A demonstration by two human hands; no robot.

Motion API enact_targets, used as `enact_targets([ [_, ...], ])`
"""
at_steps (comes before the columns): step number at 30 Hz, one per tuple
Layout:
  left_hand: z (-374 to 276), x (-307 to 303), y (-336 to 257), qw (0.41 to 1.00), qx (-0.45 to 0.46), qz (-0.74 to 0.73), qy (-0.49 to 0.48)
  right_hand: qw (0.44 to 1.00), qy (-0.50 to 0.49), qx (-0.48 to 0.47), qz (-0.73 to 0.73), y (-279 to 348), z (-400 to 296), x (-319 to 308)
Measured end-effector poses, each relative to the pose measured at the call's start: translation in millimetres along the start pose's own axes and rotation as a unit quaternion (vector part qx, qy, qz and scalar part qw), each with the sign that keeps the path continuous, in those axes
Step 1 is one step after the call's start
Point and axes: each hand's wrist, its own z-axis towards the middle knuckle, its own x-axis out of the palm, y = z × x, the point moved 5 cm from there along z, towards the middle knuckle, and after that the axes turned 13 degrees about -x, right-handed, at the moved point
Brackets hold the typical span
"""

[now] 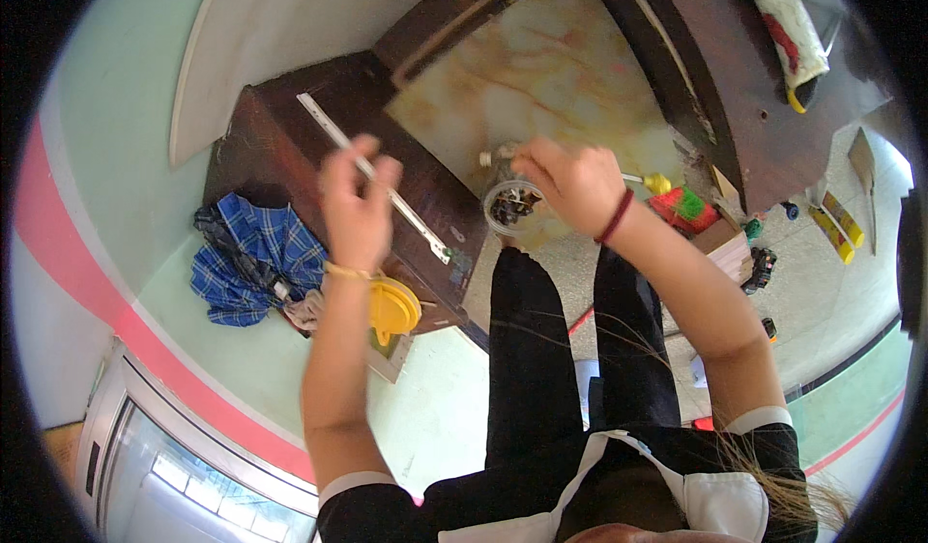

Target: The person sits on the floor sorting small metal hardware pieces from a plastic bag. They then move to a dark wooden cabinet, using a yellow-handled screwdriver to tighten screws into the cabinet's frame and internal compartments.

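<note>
My left hand (359, 206) is over the dark wooden panel, at a long white metal drawer slide rail (417, 224) that slants across it; blur hides whether the fingers grip the rail. My right hand (573, 181) is beside a clear plastic jar (513, 206) that holds small dark and metallic pieces, likely screws. Its fingers are bent together by the jar's upper side, and whether something is between them cannot be told. A screwdriver with a yellow handle (657, 183) lies just beyond the right wrist.
Blue plaid cloth (264, 253) and a yellow round plastic lid (394, 310) are at the left. Dark wooden furniture (304, 137) surrounds a marbled sheet (536, 86). A white roll in plastic (790, 36) lies upper right; a hand saw (863, 159) and yellow-handled tools (834, 228) are on the floor.
</note>
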Motion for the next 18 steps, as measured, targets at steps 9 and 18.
enact_targets([
  [9, 160.6, -61.1, 78.5, 0.921, 0.267, 0.239, -0.151, 0.995, 0.088, 0.000, -0.046, -73.2, 159.2, 122.8],
  [18, 168.0, -67.2, 90.9, 0.950, 0.244, 0.165, -0.102, 0.967, 0.236, -0.006, -0.098, -125.2, 309.5, 262.9],
])
